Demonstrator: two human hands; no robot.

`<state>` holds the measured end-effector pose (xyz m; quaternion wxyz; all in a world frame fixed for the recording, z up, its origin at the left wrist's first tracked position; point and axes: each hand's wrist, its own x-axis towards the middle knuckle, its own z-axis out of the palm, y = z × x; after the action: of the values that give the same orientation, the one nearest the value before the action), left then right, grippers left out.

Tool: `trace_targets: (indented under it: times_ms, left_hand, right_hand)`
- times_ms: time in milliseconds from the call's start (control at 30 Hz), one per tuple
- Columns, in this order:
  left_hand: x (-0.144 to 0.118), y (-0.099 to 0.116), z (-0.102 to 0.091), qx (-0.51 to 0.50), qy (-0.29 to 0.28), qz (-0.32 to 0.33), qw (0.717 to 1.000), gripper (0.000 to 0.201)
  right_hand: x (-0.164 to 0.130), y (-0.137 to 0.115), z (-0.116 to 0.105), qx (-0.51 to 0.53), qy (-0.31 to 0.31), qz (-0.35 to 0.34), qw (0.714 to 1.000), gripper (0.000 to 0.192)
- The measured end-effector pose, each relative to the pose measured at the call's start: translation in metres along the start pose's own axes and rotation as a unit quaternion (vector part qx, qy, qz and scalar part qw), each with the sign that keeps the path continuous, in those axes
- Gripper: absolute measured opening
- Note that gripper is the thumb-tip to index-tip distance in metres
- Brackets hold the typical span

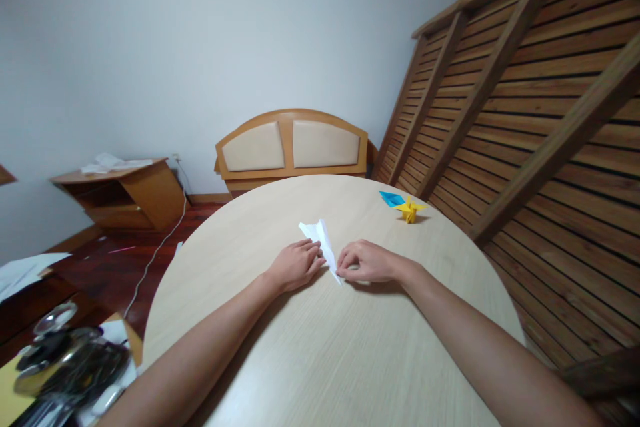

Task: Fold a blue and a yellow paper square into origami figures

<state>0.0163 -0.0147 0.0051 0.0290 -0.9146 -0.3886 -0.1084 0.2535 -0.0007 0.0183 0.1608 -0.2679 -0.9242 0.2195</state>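
Folding is under way on a white paper (pixel 320 238) that lies flat near the middle of the round desk (pixel 320 347), a little toward its far edge. It already has a long, narrow, pointed shape, with one tip toward the far edge and the other toward the near edge, so several creases look made; judging by that shape it is partly folded and not yet a finished figure.

The left hand (pixel 296 265) rests on the paper's left side, fingers curled down and pressing it to the desk. The right hand (pixel 367 261) sits just right of the near tip, fingers bent and closed on the paper's edge there, seemingly pinching or flattening a crease; how tightly, I cannot tell.

Toward the far right edge of the desk, well apart from the hands, stand a small yellow figure (pixel 410 209) that looks complete and a blue piece (pixel 391 198) touching it behind.

Beyond the far edge a headboard (pixel 293 147) leans on the wall.
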Motion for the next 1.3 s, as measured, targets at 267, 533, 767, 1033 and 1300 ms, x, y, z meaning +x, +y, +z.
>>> trace_targets:
  times_ms: [267,533,767,1033,1300]
  left_hand:
    - [0.000,0.005,0.000,-0.035,0.000,-0.006,0.999,0.033]
    - [-0.003,0.006,-0.005,-0.069,-0.006,0.053,0.996,0.025]
    - [-0.003,0.006,-0.012,-0.037,-0.016,0.074,0.996,0.030]
    - [-0.005,0.003,-0.018,-0.006,-0.042,0.076,0.996,0.026]
    - [-0.002,0.001,-0.012,0.002,-0.045,0.057,0.997,0.019]
  right_hand:
    - [0.002,-0.003,0.003,-0.008,0.010,-0.005,1.000,0.019]
    - [0.000,0.016,0.001,-0.090,0.095,-0.011,0.991,0.025]
    - [-0.003,0.023,0.004,-0.091,0.066,-0.003,0.994,0.029]
    - [-0.003,0.022,0.003,-0.085,0.055,0.006,0.995,0.030]
    - [-0.003,0.020,0.002,-0.090,0.051,0.019,0.994,0.031]
